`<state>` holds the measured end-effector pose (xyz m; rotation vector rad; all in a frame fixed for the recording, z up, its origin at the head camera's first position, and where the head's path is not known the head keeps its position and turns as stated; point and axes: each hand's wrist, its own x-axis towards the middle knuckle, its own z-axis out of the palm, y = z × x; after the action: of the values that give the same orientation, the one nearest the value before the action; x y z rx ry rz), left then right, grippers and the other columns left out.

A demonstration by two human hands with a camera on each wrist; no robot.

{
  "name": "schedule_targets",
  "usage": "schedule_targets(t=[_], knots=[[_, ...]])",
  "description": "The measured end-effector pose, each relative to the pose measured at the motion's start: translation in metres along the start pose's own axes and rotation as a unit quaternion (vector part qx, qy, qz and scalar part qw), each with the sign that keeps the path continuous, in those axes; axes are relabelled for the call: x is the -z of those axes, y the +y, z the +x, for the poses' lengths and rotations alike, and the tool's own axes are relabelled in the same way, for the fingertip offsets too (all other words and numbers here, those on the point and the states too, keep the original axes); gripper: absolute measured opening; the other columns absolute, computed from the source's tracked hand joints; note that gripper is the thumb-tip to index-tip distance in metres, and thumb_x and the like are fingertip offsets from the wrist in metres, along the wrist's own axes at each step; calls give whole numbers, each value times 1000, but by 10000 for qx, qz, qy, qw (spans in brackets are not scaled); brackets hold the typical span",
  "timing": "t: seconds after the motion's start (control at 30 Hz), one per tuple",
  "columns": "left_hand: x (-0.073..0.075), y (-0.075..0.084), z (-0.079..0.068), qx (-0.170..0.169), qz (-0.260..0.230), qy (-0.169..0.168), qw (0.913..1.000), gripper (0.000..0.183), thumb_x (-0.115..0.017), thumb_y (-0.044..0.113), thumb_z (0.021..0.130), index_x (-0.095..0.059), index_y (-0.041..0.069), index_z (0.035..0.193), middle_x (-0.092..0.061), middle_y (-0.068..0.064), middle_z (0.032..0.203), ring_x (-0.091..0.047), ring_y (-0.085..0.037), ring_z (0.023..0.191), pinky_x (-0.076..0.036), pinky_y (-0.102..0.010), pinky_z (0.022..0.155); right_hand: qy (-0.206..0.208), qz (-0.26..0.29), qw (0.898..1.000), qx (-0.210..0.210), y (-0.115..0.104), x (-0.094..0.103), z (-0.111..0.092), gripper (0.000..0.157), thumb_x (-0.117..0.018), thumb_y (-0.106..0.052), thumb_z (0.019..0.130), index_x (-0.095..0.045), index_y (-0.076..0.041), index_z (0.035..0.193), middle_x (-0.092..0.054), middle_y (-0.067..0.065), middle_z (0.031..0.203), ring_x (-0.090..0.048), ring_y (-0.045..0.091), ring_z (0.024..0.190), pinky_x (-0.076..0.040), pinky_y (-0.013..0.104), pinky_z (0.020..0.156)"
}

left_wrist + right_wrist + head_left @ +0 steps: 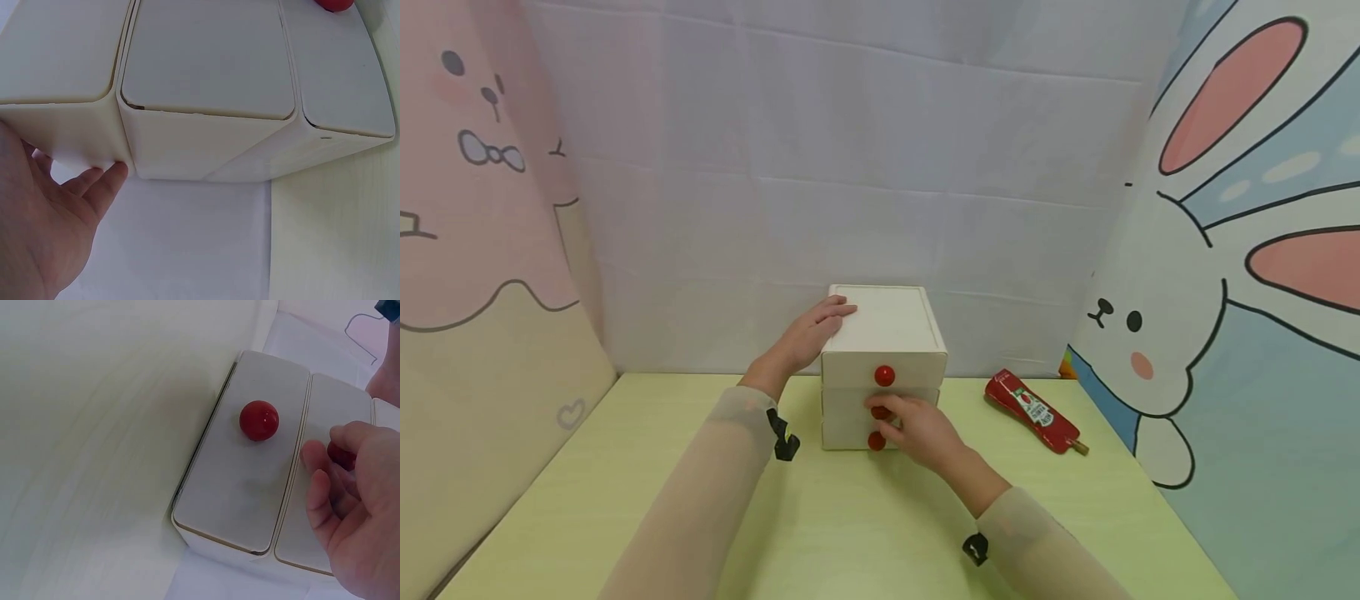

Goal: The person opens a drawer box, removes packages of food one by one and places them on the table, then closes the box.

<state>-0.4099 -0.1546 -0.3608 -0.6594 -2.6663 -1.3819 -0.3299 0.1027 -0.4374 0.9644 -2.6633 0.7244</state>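
A small white drawer unit point(887, 321) with three drawers, each with a round red knob, stands at the back of the table. My left hand point(808, 333) rests on the top left edge of the unit, its fingers extended; the left wrist view shows the fingertips point(114, 175) against the casing. Thumb and forefinger of my right hand point(927, 433) pinch the middle drawer's red knob point(340, 456), which they partly cover. Above it sits the top knob point(884, 376), below it the bottom knob point(259, 420). All three drawer fronts lie flush with the casing.
A red ketchup pouch point(1033, 412) lies on the light yellow-green table point(670, 433), right of the drawer unit. Behind hangs a white cloth point(850, 167). Cartoon-printed panels stand at both sides, with a rabbit point(1157, 333) on the right one.
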Motion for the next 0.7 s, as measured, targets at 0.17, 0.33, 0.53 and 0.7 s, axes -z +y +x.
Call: schedule_targets(t=[0.17,0.33,0.53,0.7], knots=[[2,2,0,-27,8,-31,10000,52,-34,31,120,-49,14,167,-22,-6,185,-11,-34,173,-15,-65,137,-42,-17,10000,-7,-3,2,-1,26,-76,-15,104,-74,-15,130,-83,5,117,-80,22,105,-66,44,94],[3,2,0,-42,29,-19,10000,52,-34,30,120,-50,13,167,-22,-8,185,-11,-35,173,-15,-65,137,-27,-96,9999,-42,-5,6,-1,27,-76,-17,104,-74,-18,131,-83,4,116,-79,21,104,-66,45,92],[2,0,0,-73,-35,-31,10000,52,-34,29,120,-50,12,167,-22,-8,185,-11,-35,173,-15,-66,137,16,-214,9998,-9,-8,8,-5,27,-77,-17,103,-74,-19,130,-83,2,113,-79,19,100,-66,43,86],[1,0,0,-96,-28,-31,9999,52,-34,29,120,-50,12,167,-22,-9,185,-10,-35,173,-14,-65,137,22,-306,9994,189,-9,8,-10,26,-77,-18,104,-74,-19,130,-83,-1,116,-79,17,100,-65,37,83]])
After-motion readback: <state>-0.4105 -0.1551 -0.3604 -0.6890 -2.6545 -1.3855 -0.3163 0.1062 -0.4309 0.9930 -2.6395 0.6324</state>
